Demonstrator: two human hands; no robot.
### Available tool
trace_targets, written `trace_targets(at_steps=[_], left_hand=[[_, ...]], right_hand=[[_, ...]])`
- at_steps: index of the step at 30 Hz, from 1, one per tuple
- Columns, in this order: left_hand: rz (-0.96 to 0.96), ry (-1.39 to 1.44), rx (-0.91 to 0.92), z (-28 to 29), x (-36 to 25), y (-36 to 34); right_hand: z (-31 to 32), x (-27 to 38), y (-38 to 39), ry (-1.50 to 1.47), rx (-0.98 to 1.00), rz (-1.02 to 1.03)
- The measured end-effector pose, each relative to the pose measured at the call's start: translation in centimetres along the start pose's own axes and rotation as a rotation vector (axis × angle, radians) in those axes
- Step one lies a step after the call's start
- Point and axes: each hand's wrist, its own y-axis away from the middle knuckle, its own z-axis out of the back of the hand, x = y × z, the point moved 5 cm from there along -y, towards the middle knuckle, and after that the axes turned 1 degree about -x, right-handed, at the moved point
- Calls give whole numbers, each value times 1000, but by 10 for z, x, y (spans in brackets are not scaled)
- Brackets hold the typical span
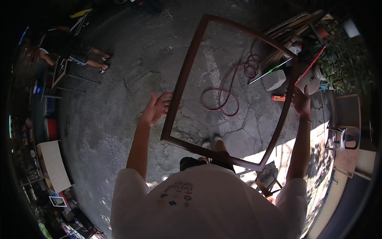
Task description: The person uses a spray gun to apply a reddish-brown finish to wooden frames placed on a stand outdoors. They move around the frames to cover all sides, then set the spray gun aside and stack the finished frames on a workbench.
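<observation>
A large dark brown rectangular frame (pixel 187 68) is held up in front of me, tilted, with its near edge close to my waist. The floor shows through its middle. My left hand (pixel 155 110) grips the left side bar, fingers passing behind it and the thumb pointing up, apart from the bar. On the opposite bar is my right hand (pixel 301 103), its fingers partly hidden behind the wood and its thumb raised.
A reddish hose (pixel 221 108) lies coiled on the cracked concrete floor beyond the frame. Right of it are a grey block (pixel 274 80), stacked planks (pixel 288 30) and plants (pixel 346 59). At far left, another person (pixel 85 55) stands by a metal-legged stand (pixel 79 77).
</observation>
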Motion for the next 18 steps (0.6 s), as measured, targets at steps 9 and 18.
trace_targets(at_steps=[9, 18], left_hand=[[-205, 237, -422, 182, -53, 29], [-218, 302, -556, 335, -197, -91]], right_hand=[[-282, -24, -332, 153, 286, -177], [-448, 37, -574, 92, 467, -183]])
